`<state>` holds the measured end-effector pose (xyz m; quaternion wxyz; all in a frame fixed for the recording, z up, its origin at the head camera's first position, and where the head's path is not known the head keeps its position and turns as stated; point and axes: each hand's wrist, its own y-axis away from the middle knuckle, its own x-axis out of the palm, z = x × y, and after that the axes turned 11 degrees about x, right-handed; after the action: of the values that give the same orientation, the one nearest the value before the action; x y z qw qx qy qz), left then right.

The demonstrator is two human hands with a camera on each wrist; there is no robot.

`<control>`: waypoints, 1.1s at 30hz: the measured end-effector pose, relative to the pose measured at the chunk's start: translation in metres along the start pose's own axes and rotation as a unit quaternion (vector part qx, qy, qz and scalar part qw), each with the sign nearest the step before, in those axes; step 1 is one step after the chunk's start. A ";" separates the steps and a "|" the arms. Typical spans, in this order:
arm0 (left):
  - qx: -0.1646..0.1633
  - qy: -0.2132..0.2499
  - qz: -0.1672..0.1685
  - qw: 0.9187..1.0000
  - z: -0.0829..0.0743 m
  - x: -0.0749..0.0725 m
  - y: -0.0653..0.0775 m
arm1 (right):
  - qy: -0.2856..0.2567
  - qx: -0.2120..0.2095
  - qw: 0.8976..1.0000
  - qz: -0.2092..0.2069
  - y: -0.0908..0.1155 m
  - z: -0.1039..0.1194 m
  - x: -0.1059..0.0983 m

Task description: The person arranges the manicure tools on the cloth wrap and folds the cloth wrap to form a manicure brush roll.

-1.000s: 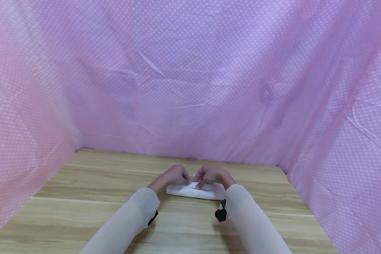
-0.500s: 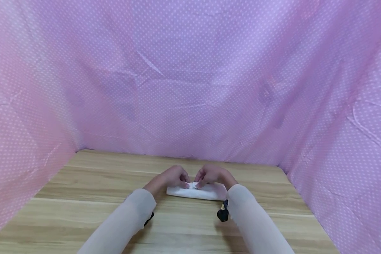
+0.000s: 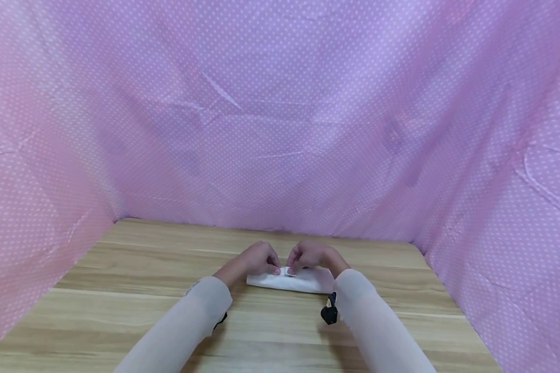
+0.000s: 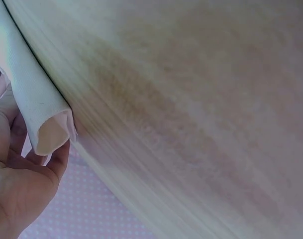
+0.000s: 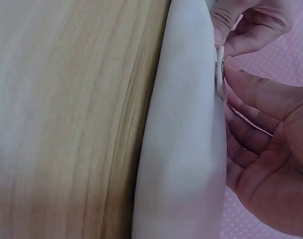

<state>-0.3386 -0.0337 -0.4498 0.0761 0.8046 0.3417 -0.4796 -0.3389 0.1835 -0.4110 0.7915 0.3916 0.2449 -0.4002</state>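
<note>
A rolled piece of white fabric [image 3: 308,284] lies across the table, hollow at the end seen in the left wrist view. On its far side is a small white strap tab [image 5: 220,82] with a metal snap. My right hand [image 3: 310,255] pinches this tab between thumb and fingers, its other fingers behind the roll. My left hand [image 3: 259,258] is close beside it, thumb on the near side and fingers behind, holding the roll by the strap. In the left wrist view, the fingers of my left hand [image 4: 29,186] curl behind the roll; their tips are partly hidden.
The wooden table [image 3: 121,290] extends around the roll on all sides. Pink dotted cloth [image 3: 280,155] hangs behind the table and along both sides. Black straps sit under the two pale sleeves [image 3: 186,321].
Both hands stay at the roll with only slight shifts of thumbs and fingers around the tab. The left forearm has drawn slightly left, and the right one slightly right.
</note>
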 end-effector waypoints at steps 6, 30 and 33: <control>-0.001 -0.003 0.001 1.000 -0.001 0.003 -0.001 | 0.003 0.025 1.000 0.007 -0.002 0.000 0.000; -0.012 -0.021 0.006 1.000 -0.010 -0.003 -0.001 | 0.131 0.059 0.990 -0.004 -0.006 0.011 0.002; -0.011 -0.021 0.007 1.000 -0.009 -0.004 -0.003 | 0.143 0.056 0.988 -0.007 -0.007 0.012 0.002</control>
<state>-0.3346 -0.0291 -0.4414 0.0951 0.7960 0.3396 -0.4919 -0.3427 0.1701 -0.4082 0.7224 0.4867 0.3355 -0.3588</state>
